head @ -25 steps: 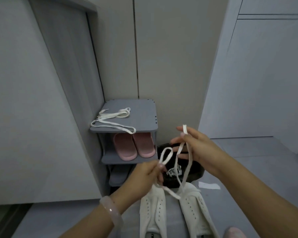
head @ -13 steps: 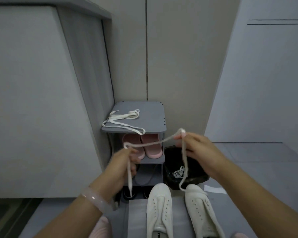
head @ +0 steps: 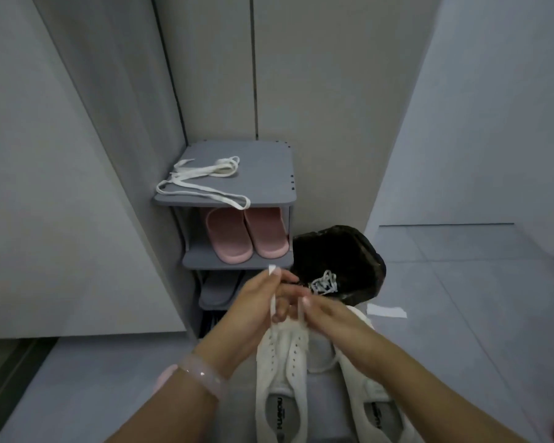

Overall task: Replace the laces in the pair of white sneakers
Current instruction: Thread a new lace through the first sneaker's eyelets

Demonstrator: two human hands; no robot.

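Two white sneakers stand side by side on the floor below me: the left sneaker (head: pixel 282 372) and the right sneaker (head: pixel 375 398), both with bare eyelets. My left hand (head: pixel 253 308) and my right hand (head: pixel 333 318) are together over the left sneaker's toe end. Each pinches one strand of a white lace (head: pixel 272 302) that runs down to the front eyelets. One lace tip sticks up above my left fingers. Another white lace (head: pixel 202 183) lies loose on top of the grey shoe rack (head: pixel 263 174).
Pink slippers (head: pixel 247 235) sit on the rack's second shelf, grey ones below. A black bag (head: pixel 343 254) with a bundle of white lace (head: pixel 323 282) on it lies right of the rack. A white paper scrap (head: pixel 386 311) lies on the floor. Walls close in left and behind.
My hands, spread apart with the lace stretched between them, have come together and dropped to the left sneaker's toe. The view has tilted down.
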